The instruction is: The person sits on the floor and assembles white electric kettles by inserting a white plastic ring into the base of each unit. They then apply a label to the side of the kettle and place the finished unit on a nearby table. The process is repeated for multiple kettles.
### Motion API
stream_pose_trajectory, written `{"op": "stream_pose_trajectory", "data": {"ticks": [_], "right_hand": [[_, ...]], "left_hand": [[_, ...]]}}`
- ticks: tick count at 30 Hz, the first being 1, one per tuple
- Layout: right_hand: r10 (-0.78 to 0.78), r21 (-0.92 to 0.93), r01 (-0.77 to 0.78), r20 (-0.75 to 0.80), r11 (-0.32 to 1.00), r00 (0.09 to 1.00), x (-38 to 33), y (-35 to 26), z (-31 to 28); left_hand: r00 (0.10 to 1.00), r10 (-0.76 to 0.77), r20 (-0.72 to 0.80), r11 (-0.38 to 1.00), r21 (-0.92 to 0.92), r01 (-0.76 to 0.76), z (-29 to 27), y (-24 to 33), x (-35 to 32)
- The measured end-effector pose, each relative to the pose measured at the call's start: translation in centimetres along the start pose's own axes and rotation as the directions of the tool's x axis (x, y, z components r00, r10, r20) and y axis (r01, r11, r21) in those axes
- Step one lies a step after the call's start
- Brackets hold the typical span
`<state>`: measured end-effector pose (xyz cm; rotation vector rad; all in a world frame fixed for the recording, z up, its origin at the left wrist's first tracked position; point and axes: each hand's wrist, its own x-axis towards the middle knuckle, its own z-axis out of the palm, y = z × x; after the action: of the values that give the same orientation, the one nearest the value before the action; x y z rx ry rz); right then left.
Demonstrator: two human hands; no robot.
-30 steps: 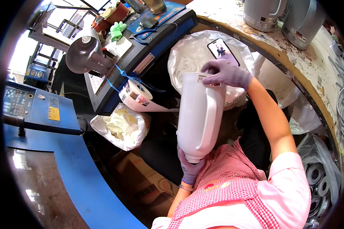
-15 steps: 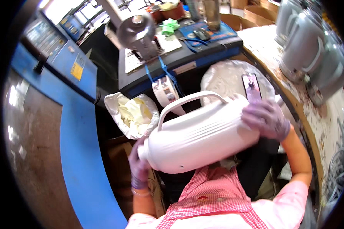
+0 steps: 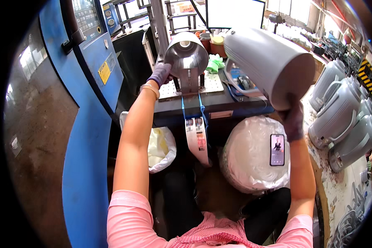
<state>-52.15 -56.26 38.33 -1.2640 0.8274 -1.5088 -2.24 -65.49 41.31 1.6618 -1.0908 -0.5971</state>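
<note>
My right hand [image 3: 292, 119], in a dark purple glove, grips a large grey thermos jug [image 3: 262, 56] near its base. The jug is raised and tilted over the right side of the dark bench. Its round bottom faces down to the right and its handle [image 3: 232, 80] hangs on the lower left. My left hand [image 3: 160, 74], also gloved, has curled fingers at the left side of a shiny metal cup-shaped fixture [image 3: 188, 56]. What those fingers hold, if anything, is hidden. Below the fixture hangs a printed label strip [image 3: 197, 138] between blue straps.
Several grey jugs [image 3: 337, 113] stand on the worn bench at right. A phone [image 3: 277, 149] lies on a plastic-covered round container [image 3: 246, 165]. A lined bin [image 3: 169, 155] sits under the bench, and a blue machine cabinet [image 3: 97, 62] stands left. A green bundle [image 3: 215, 63] lies beside the fixture.
Both hands held a jug over my lap. Now my right hand alone holds it, raised farther forward, and my left hand has moved up to the metal fixture. The view has shifted.
</note>
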Motion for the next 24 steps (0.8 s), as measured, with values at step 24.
{"op": "stream_pose_trajectory", "data": {"ticks": [24], "right_hand": [[-0.584,-0.74,0.509,0.195,0.439,0.788,11.5,6.2,23.3]], "left_hand": [[0.761,0.648,-0.024,0.367,0.886,-0.284,-10.6,-13.7,-48.0]]}}
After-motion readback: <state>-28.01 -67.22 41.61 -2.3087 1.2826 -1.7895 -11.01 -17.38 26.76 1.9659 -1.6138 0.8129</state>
